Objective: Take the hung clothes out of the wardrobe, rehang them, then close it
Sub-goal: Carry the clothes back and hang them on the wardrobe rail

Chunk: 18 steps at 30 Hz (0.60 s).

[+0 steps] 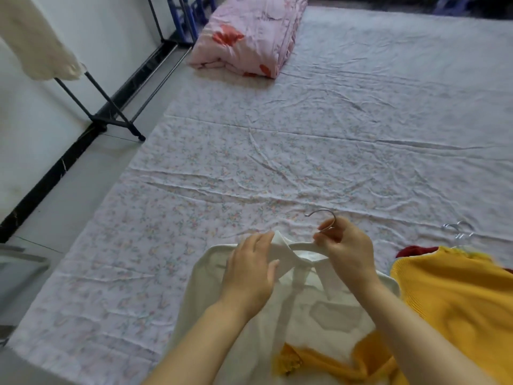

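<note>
Smooth woven white shirt [305, 329] is lying front-up on a wrinkled floral bedsheet [277, 134], its pointed collar facing away from the person. A white plastic hanger [304, 246] with a curved metal hook is sitting inside the collar. The left hand [249, 270] is resting on the left collar flap with its fingers nearly straight. The right hand [347, 251] is pinching the hanger at the hook base with curled fingers. A ribbed yellow knit garment [458, 301] is lying just beside the shirt.
</note>
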Tool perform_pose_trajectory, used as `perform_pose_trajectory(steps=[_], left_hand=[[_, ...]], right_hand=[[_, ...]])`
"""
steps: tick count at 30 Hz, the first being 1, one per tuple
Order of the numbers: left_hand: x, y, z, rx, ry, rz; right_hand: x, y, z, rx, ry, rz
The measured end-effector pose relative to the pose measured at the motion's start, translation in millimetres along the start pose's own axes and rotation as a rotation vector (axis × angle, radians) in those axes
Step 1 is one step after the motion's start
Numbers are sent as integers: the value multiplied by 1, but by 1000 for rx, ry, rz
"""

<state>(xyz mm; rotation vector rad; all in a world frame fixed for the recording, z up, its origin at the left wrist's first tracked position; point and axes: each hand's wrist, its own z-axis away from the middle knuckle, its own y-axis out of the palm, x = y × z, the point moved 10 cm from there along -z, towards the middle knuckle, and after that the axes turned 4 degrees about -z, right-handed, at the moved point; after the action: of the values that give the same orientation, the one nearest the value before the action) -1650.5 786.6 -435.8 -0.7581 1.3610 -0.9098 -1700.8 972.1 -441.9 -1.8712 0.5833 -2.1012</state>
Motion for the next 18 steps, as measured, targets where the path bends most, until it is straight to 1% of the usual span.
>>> perform_pose_trajectory(steps=[3,6,8,11,14,18], left_hand=[[-17,-60,35,-160,68,-17],[-24,-116,88,-272,139,-4],[-18,-159,134,-371,150,3],[-1,-221,208,-555,163,-58],[25,-281,281,-707,130,-67],[66,-349,372,-886,29,-85]], right_hand=[[65,-5,46,60,-77,-50],[140,-1,100,100,-214,-35],[189,6,140,122,-295,-22],[257,23,201,160,-399,-42],[325,49,265,214,-513,-69],[404,90,348,276,-679,-84]])
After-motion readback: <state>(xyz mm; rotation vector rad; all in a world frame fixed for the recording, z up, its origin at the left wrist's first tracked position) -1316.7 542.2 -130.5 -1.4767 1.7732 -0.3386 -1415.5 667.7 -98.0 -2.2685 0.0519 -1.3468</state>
